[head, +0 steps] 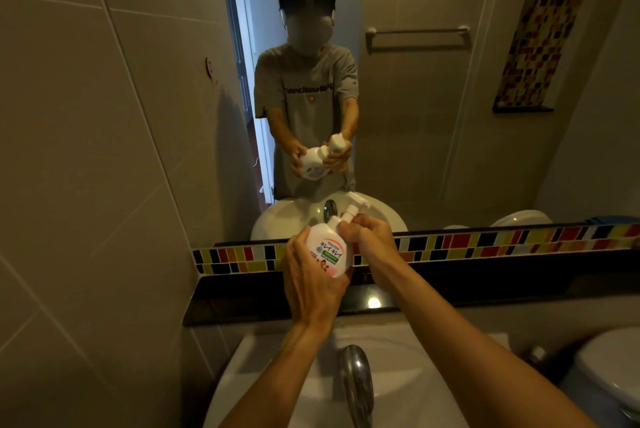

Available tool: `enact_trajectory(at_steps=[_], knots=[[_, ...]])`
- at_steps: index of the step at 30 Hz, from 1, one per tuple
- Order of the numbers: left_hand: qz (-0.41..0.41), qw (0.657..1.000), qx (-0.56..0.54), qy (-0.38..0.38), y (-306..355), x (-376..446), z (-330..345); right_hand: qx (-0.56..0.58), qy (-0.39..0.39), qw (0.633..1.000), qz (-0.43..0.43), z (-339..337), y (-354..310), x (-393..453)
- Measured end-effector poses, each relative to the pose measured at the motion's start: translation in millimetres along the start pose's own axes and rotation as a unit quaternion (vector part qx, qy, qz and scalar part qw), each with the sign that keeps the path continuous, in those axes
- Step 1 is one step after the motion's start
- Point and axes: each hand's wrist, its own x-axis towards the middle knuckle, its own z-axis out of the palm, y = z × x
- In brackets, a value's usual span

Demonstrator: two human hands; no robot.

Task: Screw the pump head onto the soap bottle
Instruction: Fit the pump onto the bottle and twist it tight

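A white soap bottle (327,250) with a pink and green label is held up in front of the mirror, tilted with its neck pointing up and to the right. My left hand (308,284) wraps around the bottle's lower body from the left. The white pump head (354,209) sits at the bottle's neck, nozzle pointing up and right. My right hand (367,237) grips the collar of the pump head with thumb and fingers. Whether the collar is fully seated on the neck is hidden by my fingers.
A white washbasin (408,368) with a chrome tap (356,382) lies below my arms. A dark stone ledge (242,303) and a band of coloured mosaic tiles (485,244) run under the mirror (415,98). A toilet (609,368) stands at the lower right. Tiled wall on the left.
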Motion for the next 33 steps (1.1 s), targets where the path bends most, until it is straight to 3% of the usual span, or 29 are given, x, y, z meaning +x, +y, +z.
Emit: enact_trajectory(at_steps=[5,10,16,26,33], knots=[[-0.014,0.999,-0.023,0.021,4,3,-2,0.028,-0.005,0.999,-0.018,5,-1,-1],[-0.033,0.996,-0.087,-0.013,8,-2,-8,0.279,-0.063,0.956,0.065,-13,-18,6],[-0.046,0.992,-0.109,-0.053,8,-12,-2,0.219,-0.103,0.970,0.038,-16,-21,11],[-0.060,0.994,-0.071,-0.048,9,-20,0,0.209,-0.062,0.975,0.026,-10,-12,12],[-0.036,0.992,-0.092,-0.077,5,-22,-2,0.197,-0.074,0.976,0.045,-16,-18,11]])
